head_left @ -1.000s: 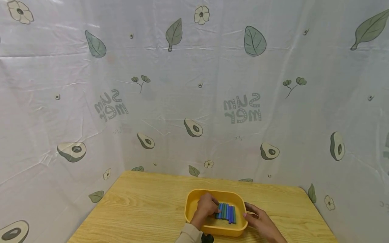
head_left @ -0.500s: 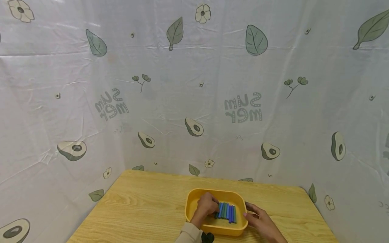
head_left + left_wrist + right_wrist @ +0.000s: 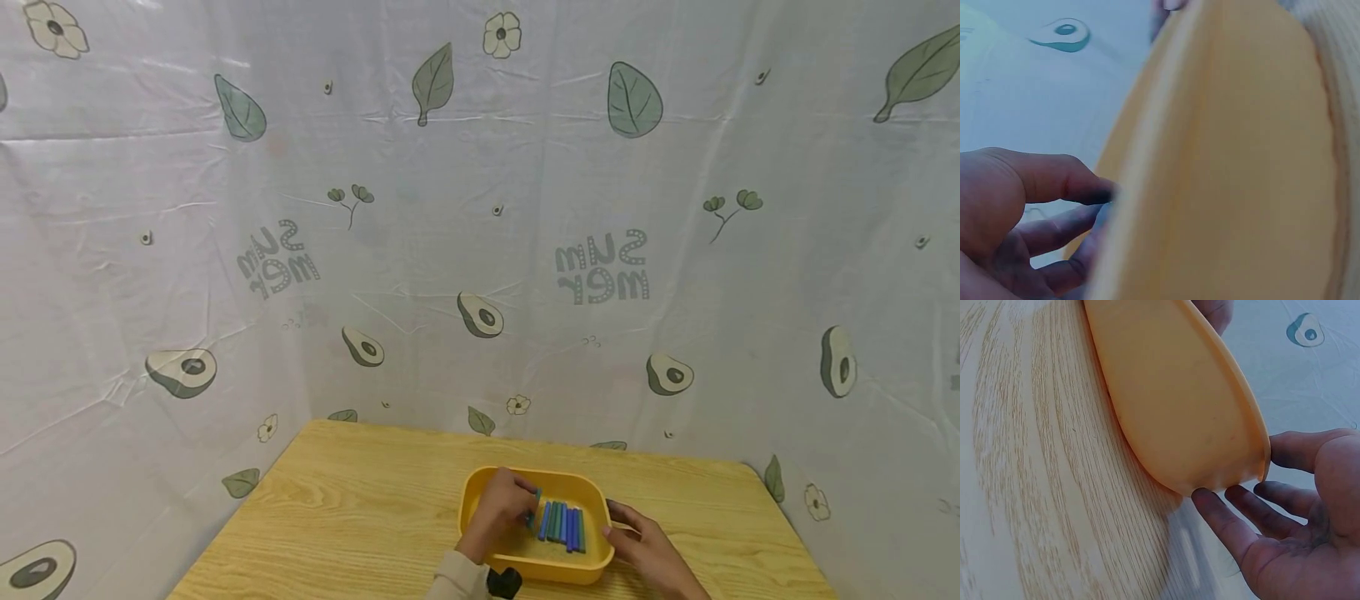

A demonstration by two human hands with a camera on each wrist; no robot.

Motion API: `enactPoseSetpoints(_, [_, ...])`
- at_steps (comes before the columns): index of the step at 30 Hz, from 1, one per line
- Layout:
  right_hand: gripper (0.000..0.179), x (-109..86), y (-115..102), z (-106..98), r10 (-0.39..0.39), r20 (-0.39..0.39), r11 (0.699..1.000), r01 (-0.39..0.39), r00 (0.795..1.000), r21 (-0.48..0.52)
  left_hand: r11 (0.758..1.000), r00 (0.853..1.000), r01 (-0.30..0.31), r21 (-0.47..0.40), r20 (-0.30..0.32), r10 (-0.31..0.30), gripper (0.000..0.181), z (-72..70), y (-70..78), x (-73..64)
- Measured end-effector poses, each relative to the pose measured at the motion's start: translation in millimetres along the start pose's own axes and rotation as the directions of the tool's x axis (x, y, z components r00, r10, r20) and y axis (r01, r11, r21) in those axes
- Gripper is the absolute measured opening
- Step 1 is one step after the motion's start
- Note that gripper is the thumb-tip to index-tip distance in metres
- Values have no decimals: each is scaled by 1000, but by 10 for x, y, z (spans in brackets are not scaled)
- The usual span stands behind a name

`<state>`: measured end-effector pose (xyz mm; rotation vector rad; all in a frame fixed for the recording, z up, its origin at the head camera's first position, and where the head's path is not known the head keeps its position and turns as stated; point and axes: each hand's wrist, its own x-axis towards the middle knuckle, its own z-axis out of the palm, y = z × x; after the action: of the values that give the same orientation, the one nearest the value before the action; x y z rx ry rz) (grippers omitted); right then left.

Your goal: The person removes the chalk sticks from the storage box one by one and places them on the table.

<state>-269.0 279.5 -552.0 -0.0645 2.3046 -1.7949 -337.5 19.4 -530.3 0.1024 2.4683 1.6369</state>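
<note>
In the head view my left hand (image 3: 504, 502) is inside the yellow tray (image 3: 551, 572), pinching a blue-green stick (image 3: 537, 497) between thumb and fingers. Part of this stick is hidden behind the hand. Just to its right, several short blue, green and purple sticks (image 3: 562, 525) lie side by side on the tray floor. My right hand (image 3: 647, 546) holds the tray's right end. The right wrist view shows its thumb at the rim and its fingertips against the outer wall. In the left wrist view the tray wall (image 3: 1254, 156) covers the left fingertips.
The tray stands on a wood-grain table (image 3: 360, 500). A pale printed curtain (image 3: 420, 250) hangs behind the table and along its sides. A dark wrist device (image 3: 504, 582) is at the left cuff, close to the tray's front wall.
My left hand has drawn slightly left and up with the blue-green stick, opening a gap to the row. My right hand stays at the tray's end.
</note>
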Motion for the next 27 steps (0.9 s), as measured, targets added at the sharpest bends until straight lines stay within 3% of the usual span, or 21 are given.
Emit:
enactPoseSetpoints(8, [74,-19,-1,-8,-15,18,1000,15,1000,-4,993,997,-79,-92,21,81,24,-309,105,-96])
enactPoseSetpoints(21, [73,3,-21,8,5,-27,1000,-5,1000,8,982,996,-83,-170,22,88,31,-733,127,-138])
enactPoseSetpoints(27, [76,-12,-24,26,14,-29,1000,-14,999,27,986,997,-71,-148,8,73,32,-891,52,-136])
